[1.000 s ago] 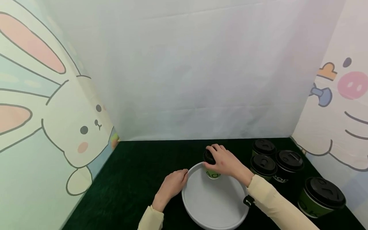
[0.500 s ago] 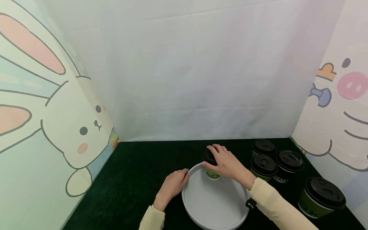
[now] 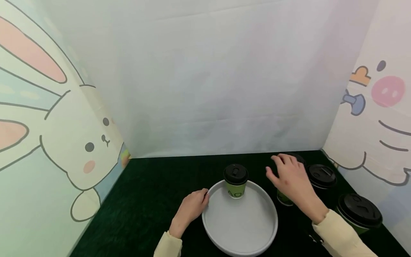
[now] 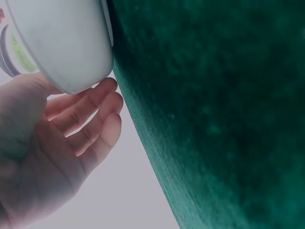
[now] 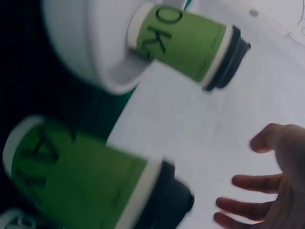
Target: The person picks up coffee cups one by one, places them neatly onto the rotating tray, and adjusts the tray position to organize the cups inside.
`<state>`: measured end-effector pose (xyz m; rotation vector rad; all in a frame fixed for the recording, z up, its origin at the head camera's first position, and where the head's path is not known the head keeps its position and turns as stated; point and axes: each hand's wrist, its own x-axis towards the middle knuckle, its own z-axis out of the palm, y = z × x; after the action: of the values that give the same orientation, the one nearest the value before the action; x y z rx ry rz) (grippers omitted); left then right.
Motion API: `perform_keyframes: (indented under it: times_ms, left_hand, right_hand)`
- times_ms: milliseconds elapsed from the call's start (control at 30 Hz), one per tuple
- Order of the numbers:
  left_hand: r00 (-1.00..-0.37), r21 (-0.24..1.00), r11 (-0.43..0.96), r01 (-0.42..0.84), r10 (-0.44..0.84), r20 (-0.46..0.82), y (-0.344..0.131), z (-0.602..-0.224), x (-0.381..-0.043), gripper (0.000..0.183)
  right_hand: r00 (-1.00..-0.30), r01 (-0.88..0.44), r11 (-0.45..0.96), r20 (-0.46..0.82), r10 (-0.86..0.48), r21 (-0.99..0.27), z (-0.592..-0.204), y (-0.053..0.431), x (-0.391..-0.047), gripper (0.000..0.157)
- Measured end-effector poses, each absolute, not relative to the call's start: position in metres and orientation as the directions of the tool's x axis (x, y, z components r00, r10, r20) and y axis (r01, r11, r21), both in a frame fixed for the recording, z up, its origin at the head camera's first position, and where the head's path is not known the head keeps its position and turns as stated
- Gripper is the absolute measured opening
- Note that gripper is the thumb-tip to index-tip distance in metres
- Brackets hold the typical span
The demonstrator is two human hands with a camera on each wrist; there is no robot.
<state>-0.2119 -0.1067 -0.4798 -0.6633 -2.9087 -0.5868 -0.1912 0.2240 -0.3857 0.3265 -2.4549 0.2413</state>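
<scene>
A green paper coffee cup [image 3: 236,181] with a black lid stands upright near the far rim of a round light-grey tray [image 3: 242,226]. My left hand [image 3: 191,207] grips the tray's left rim; in the left wrist view the fingers [image 4: 97,102] lie against its outer wall. Over to the right, my right hand [image 3: 295,182] hovers with spread fingers at another green coffee cup [image 3: 284,198], partly hiding it. Nothing is between those fingers in the right wrist view, where this second cup [image 5: 86,167] looks apart from the hand [image 5: 283,176].
Beyond the right hand stand a black-lidded dark cup [image 3: 322,176] and one more lidded cup [image 3: 297,158], mostly hidden. A larger green cup [image 3: 359,212] is at the right front. Dark green cloth [image 3: 154,200] covers the table, with printed curtains around it.
My right hand has let go of the cup on the tray and moved right to the other cups, its fingers spreading. The left hand keeps its place on the rim.
</scene>
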Motion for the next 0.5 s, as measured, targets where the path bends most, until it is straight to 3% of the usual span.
perform_keyframes:
  times_ms: [500]
  left_hand:
    - [-0.944, 0.367, 0.874, 0.318, 0.328, 0.036, -0.113, -0.473, -0.189, 0.022]
  right_hand:
    - [-0.807, -0.212, 0.973, 0.577, -0.125, -0.087, -0.402, 0.252, -0.172, 0.05]
